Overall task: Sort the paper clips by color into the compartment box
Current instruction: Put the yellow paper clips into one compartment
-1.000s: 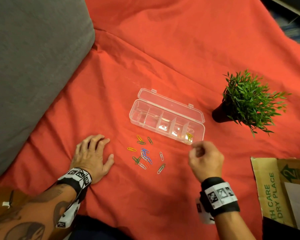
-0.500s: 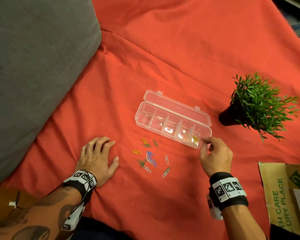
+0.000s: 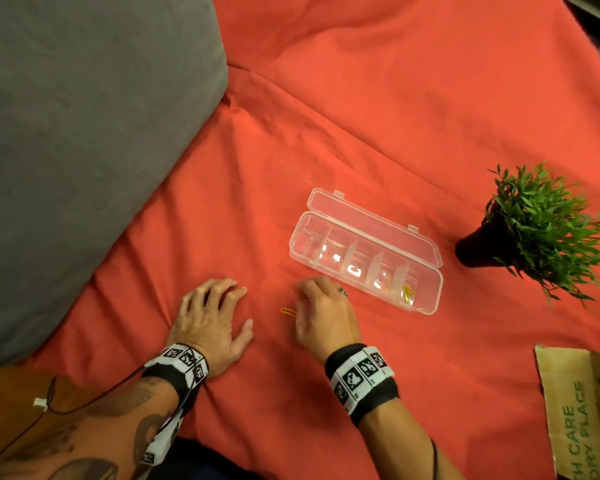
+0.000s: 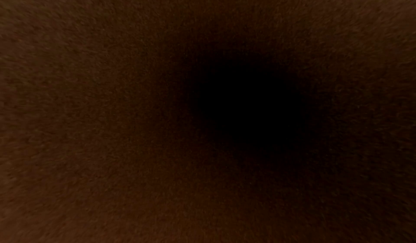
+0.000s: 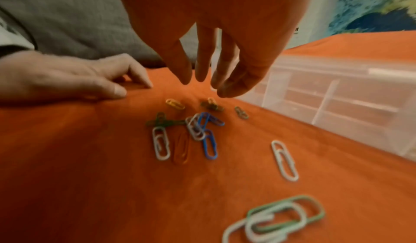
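A clear compartment box (image 3: pixel 426 299) lies open on the red cloth, with yellow clips (image 3: pixel 408 293) in its rightmost compartment. My right hand (image 3: pixel 321 311) hovers over the loose pile of clips and hides most of it from the head view; one yellow clip (image 3: pixel 287 311) peeks out at its left. In the right wrist view my right hand (image 5: pixel 209 79) hangs with straight fingers, holding nothing, just above yellow (image 5: pixel 175 104), green (image 5: pixel 160 121), blue (image 5: pixel 208 136) and white (image 5: pixel 161 142) clips. My left hand (image 3: pixel 210 315) lies flat on the cloth to the left. The left wrist view is dark.
A grey cushion (image 3: pixel 84 133) fills the left side. A small potted plant (image 3: pixel 534 230) stands right of the box. A cardboard box (image 3: pixel 582 410) sits at the lower right corner. The compartment box (image 5: pixel 337 95) lies close to the clips on their right.
My right hand has left the box's right end and swung left over the clip pile, its fingers now straightened. The left hand has stayed put.
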`<state>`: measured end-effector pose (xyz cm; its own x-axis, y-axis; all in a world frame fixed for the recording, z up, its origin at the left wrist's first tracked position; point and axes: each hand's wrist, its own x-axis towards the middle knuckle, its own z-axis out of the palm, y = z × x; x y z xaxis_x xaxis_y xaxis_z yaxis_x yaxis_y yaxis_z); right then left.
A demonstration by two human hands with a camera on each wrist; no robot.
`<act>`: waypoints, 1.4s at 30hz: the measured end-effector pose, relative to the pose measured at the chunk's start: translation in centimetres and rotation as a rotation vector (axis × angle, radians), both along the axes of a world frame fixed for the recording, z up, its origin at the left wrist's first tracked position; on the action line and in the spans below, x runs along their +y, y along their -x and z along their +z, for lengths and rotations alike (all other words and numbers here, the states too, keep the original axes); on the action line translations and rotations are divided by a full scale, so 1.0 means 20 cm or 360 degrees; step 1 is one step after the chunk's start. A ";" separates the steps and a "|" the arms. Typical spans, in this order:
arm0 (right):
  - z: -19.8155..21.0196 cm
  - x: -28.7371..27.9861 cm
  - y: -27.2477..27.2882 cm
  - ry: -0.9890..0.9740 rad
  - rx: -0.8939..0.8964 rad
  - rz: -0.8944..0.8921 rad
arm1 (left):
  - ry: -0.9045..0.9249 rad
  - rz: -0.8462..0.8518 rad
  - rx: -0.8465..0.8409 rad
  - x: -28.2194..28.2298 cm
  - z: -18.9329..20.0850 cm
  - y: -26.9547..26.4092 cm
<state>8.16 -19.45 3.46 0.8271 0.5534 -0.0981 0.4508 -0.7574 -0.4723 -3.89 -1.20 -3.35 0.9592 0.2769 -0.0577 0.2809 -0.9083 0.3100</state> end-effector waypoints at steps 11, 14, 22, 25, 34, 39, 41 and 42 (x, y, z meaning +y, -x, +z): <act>-0.09 0.09 0.02 0.0315 0.0146 -0.0178 | 0.0035 -0.0002 -0.0008 0.00 0.00 -0.01; -0.09 0.09 0.01 0.0290 0.0241 -0.0233 | 0.0034 -0.0003 -0.0011 0.00 0.00 0.00; -0.09 0.08 0.03 0.0378 0.0131 -0.0226 | 0.0032 -0.0008 -0.0023 0.00 0.00 -0.01; -0.08 0.07 0.02 0.0454 0.0160 -0.0189 | 0.0033 -0.0007 -0.0012 0.00 0.00 -0.01; 0.00 -0.07 0.03 -0.0152 0.0014 -0.0387 | 0.0018 0.0001 -0.0019 0.00 0.00 -0.01; 0.22 -0.36 -0.19 -0.0458 -0.0423 -0.0884 | 0.0012 0.0017 -0.0023 -0.01 -0.01 -0.01; 0.24 -0.49 -0.26 -0.0328 -0.0440 -0.1024 | 0.0013 0.0024 -0.0017 -0.01 0.00 -0.01; 0.24 -0.55 -0.27 -0.0235 -0.0392 -0.1064 | 0.0012 0.0024 -0.0011 -0.01 0.00 -0.01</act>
